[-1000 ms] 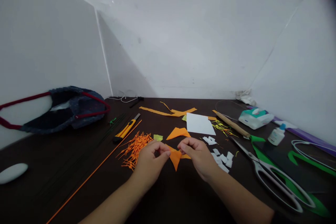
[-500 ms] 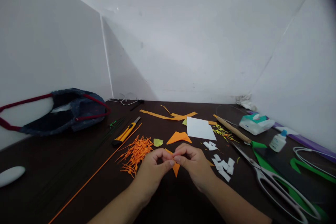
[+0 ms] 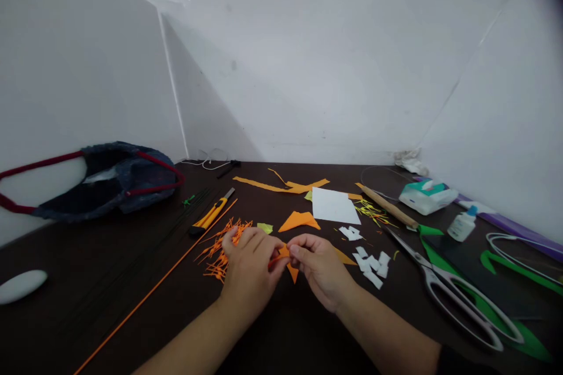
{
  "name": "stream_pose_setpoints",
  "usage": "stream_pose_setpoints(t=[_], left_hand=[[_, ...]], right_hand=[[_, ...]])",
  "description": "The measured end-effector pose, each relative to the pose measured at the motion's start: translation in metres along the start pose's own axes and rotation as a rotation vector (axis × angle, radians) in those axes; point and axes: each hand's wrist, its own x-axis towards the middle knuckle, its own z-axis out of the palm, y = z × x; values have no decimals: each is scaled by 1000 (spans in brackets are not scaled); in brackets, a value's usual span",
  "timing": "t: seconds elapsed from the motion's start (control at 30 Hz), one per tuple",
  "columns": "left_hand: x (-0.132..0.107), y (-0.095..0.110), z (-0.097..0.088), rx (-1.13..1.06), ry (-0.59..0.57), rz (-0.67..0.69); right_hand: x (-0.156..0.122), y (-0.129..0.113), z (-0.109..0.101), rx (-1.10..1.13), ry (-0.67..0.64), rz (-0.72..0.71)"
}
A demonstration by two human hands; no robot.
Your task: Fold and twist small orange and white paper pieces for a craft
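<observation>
My left hand point(image 3: 250, 269) and my right hand point(image 3: 320, 266) meet over the dark table point(image 3: 132, 281), both pinching a small orange paper piece point(image 3: 291, 269) whose point hangs down between them. The fingers of both hands are closed on its upper edge. Just left of my left hand lies a heap of thin orange paper slivers point(image 3: 220, 246). Several small white paper bits point(image 3: 372, 263) lie right of my right hand.
A yellow utility knife point(image 3: 211, 215), a long orange stick point(image 3: 153, 287), a white paper sheet point(image 3: 334, 206), orange scraps point(image 3: 299, 221), large scissors point(image 3: 457, 293), a glue bottle point(image 3: 461, 224), a tissue box point(image 3: 426, 196), green paper strips point(image 3: 505, 263) and a dark bag point(image 3: 105, 179) are on the table.
My hands drew together on the orange piece; the left hand's fingers have now shifted over the piece's left end.
</observation>
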Motion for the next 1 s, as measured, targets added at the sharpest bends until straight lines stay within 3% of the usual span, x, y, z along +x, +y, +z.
stream_pose_setpoints(t=[0.23,0.37,0.5,0.67,0.8,1.0], left_hand=[[7,-12,-6,-606,-472,-254],[8,-10,-6,-910,-557,-330],[7,-5,-4,-947,-539,-402],[5,-5,0,-811,-491,-426],[6,-5,3,-643,-364,-303],[3,-3,10,-206,-185,-123]], right_hand=[[2,-5,-9,-219,-82,-93],[0,-9,-7,-187,-179,-93],[0,-7,-6,-145,-189,-104],[1,-6,-7,-194,-131,-110],[-1,-6,-8,-197,-85,-84],[0,1,-7,-156,-72,-60]])
